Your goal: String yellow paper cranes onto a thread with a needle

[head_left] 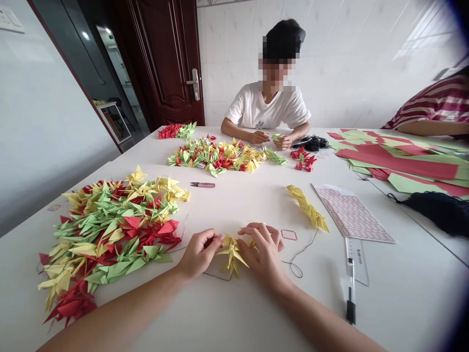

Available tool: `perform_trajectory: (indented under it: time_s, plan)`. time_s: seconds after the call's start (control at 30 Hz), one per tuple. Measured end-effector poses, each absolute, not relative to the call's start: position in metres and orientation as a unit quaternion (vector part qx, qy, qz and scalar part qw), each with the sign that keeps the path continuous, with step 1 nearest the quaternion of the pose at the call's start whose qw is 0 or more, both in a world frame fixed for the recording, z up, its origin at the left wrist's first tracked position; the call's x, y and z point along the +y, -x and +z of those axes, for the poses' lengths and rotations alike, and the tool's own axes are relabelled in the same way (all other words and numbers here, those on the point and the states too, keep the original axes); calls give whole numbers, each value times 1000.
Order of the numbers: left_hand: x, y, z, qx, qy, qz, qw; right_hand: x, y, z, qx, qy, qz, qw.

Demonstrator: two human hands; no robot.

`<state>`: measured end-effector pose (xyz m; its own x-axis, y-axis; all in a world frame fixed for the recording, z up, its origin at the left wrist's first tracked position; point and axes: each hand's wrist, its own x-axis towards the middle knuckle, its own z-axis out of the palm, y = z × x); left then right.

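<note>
Yellow folded paper cranes point(231, 254) lie bunched on the table between my two hands. My left hand point(203, 252) pinches at the left side of the bunch, thumb against curled fingers. From the right, my right hand point(262, 249) bends over the cranes with its fingers closed in on them; the fingertips are partly hidden. A thin dark thread point(216, 276) runs below the bunch. Another stretch of thread loops out to the right, reaching a row of stacked yellow cranes point(308, 208). Left of my hands spreads a large heap of red, green and yellow cranes point(120, 225).
Thread snips point(202, 185) lie ahead. On the right are a sticker sheet point(353, 212), a pen point(351, 293), a clear ruler point(361, 261), black thread point(436, 210) and coloured paper strips point(403, 159). Opposite, a person point(267, 107) handles green paper behind more cranes point(220, 154). Another person's sleeve point(432, 100) shows.
</note>
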<state>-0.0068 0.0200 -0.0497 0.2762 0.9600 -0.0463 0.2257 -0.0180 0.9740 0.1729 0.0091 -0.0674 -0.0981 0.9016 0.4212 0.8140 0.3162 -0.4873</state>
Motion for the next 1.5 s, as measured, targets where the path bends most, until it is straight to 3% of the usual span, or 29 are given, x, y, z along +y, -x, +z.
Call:
perform_trajectory:
  time_s: [0.4,0.8,1.1,1.3,1.5]
  plan:
    - [14,8,-47,477,-657,337,475,7,-172,-65,-772,517,104,354]
    - [14,8,-49,472,-658,421,409,4,-172,-66,-764,541,-12,351]
    - [16,10,-48,462,-636,418,456,2,-170,-68,-778,472,-81,406]
    - [14,6,-49,517,-705,361,325,5,-172,-65,-740,505,-18,444]
    - [13,5,-45,453,-764,305,343,11,-175,-67,-723,530,52,440]
